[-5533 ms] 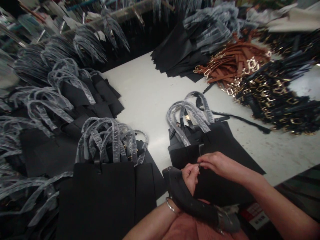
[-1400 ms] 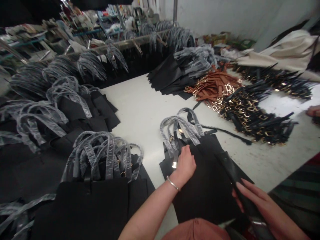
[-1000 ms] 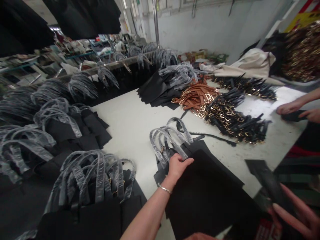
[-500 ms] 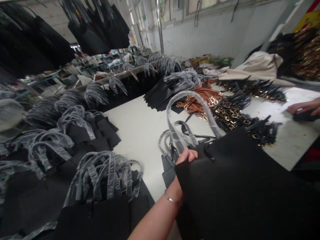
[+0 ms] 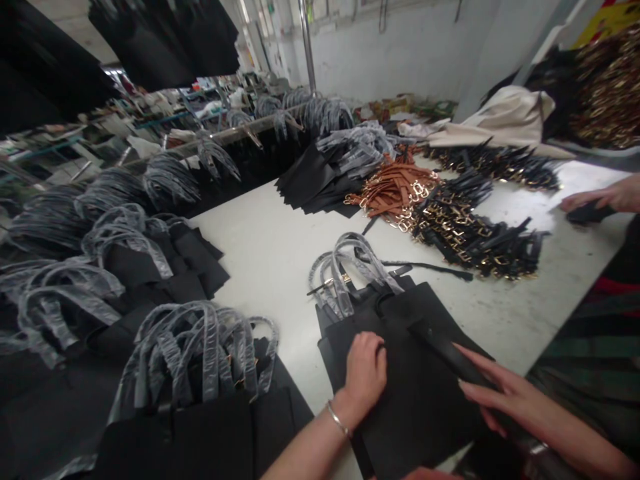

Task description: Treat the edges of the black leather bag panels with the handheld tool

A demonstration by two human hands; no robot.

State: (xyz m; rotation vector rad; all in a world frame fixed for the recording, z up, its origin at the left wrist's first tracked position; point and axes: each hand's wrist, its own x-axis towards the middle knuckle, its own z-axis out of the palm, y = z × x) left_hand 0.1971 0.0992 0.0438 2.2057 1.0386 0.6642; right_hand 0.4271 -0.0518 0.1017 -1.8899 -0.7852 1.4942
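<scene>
Your left hand point(image 5: 365, 373) lies on the black tote bag point(image 5: 415, 417), fingers lightly curled against the panel, pressing rather than gripping. Your right hand point(image 5: 500, 393) is open, fingers spread on the bag's right side, just beside a flat black strap point(image 5: 445, 353). Neither hand seems closed on anything (the thin bracelet point(image 5: 339, 421) on your left wrist sits clear of the bag).

Bag lies flat on a small pile of similar bags, at the near edge of the white worktop point(image 5: 260, 267). Its plastic-wrapped handles point(image 5: 350, 273) point away from you.

Handling, judged by eye: the matt black sheet looks light, soft and floppy, so it is likely to sag if held by one corner. Best hold: both side edges of the panel, with your palms spread. The plastic wrap looks slick, so the handles may slip unless taken low, near their roots.

Nearby: a larger stack of black bags point(image 5: 175, 433) on your left, brown straps with gold buckles point(image 5: 395, 190) and a heap of black buckled straps point(image 5: 470, 233) ahead. A co-worker's hand point(image 5: 595, 199) works at the far right, apart from yours.
</scene>
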